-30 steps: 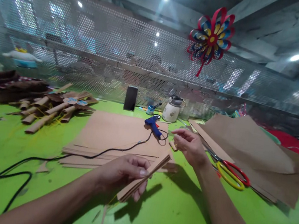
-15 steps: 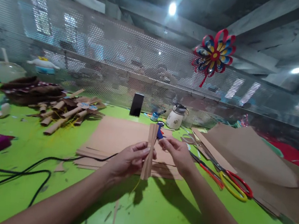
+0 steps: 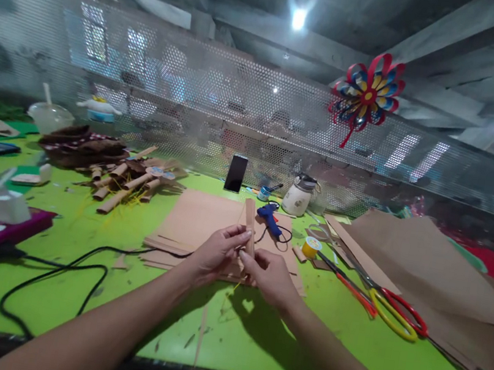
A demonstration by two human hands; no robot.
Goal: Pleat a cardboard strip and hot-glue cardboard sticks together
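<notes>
A folded strip of brown paper [image 3: 250, 211] stands roughly upright between my two hands, above a stack of brown paper sheets [image 3: 192, 211]. My left hand [image 3: 219, 249] is closed on it, thumb and fingers pinching its middle. My right hand [image 3: 273, 277] grips it lower down, with the thumb pressed close to the left fingers. Yellow thread [image 3: 235, 287] hangs below the strip. Just behind my right hand, a blue glue gun [image 3: 271, 218] lies on the sheets. The hands hide part of the strip.
To the right are a yellow spool [image 3: 311, 246], red-and-yellow-handled scissors [image 3: 395, 312] and large brown paper [image 3: 424, 267]. Rolled paper tubes [image 3: 123, 191] lie left. A black cable [image 3: 77, 263] crosses the green table [image 3: 152, 319]. A phone [image 3: 235, 174] and a jar [image 3: 297, 197] stand behind.
My right hand has left the glue gun, which now lies on the sheets, and has come down onto the paper strip beside my left hand. The camera view has shifted slightly left.
</notes>
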